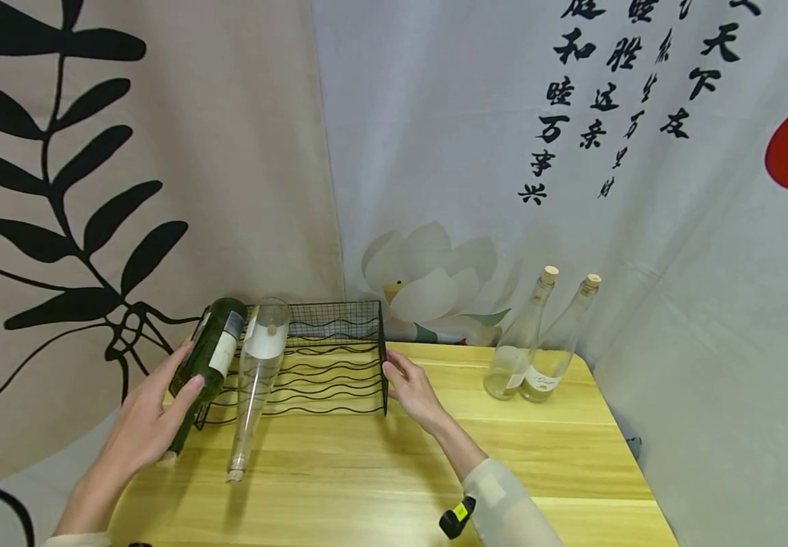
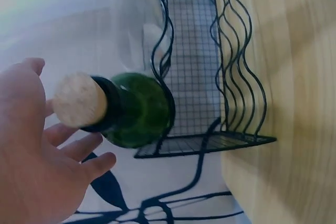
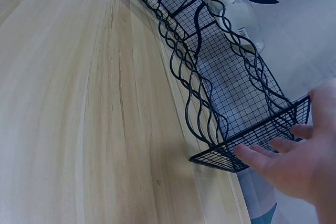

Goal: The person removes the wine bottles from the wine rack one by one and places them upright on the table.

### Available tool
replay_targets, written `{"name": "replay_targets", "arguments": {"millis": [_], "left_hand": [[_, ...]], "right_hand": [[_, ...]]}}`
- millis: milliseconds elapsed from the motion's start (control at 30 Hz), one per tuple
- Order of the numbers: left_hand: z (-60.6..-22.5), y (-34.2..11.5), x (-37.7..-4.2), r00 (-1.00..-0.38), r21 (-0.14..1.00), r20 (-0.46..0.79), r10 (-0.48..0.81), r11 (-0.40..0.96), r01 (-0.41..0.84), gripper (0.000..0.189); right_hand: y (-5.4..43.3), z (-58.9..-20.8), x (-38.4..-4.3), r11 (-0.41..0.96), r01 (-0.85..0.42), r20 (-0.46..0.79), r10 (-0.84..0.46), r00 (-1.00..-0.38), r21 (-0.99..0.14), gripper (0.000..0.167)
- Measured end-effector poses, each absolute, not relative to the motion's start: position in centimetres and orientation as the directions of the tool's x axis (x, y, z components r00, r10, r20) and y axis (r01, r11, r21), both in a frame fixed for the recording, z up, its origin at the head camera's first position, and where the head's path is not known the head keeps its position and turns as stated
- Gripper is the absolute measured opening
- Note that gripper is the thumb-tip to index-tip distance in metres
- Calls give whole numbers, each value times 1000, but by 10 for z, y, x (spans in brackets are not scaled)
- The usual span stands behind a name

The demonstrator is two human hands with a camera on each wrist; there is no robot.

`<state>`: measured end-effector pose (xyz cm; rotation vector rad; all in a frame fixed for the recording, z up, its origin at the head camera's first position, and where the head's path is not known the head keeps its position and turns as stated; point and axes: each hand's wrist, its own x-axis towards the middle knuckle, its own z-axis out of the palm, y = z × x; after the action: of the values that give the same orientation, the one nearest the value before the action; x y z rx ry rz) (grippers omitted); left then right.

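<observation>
A black wire wine rack [image 1: 339, 377] with wavy bars stands on the wooden table. A green glass bottle [image 1: 219, 334] with a white label and a cork lies across its left end. My left hand [image 1: 150, 422] is at that bottle, thumb and fingers spread on either side. In the left wrist view the fingers look loose beside the corked neck, and whether they touch is unclear. Beside it a clear corked bottle [image 1: 254, 387] lies across the rack, neck toward me. My right hand [image 1: 416, 390] touches the rack's right end panel with extended fingers.
Two clear corked bottles [image 1: 511, 357] stand upright together at the table's right rear. The wooden table [image 1: 339, 486] reaches back to a printed cloth [image 1: 448, 152] hanging behind the rack. A black and yellow object [image 1: 458, 518] sits at the right sleeve.
</observation>
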<state>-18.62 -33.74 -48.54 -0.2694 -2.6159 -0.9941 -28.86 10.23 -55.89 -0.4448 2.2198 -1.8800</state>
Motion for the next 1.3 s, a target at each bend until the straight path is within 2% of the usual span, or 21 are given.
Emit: {"name": "replay_targets", "arguments": {"millis": [267, 600, 867, 1300], "left_hand": [[-479, -315, -168, -904, 542, 398, 155, 755, 369, 70], [-481, -299, -146, -854, 339, 451, 260, 835, 434, 74], [-485, -295, -141, -762, 194, 533, 368, 824, 533, 74], [-490, -294, -140, -724, 132, 527, 445, 799, 587, 74]], "right_hand": [[102, -561, -290, 141, -90, 36, -346, -938, -986, 68], [103, -562, -288, 141, -88, 33, -354, -935, -986, 69], [102, -561, -287, 133, -94, 43, -346, -937, -987, 69], [101, -562, -288, 133, -99, 48, -343, -938, -986, 70]]}}
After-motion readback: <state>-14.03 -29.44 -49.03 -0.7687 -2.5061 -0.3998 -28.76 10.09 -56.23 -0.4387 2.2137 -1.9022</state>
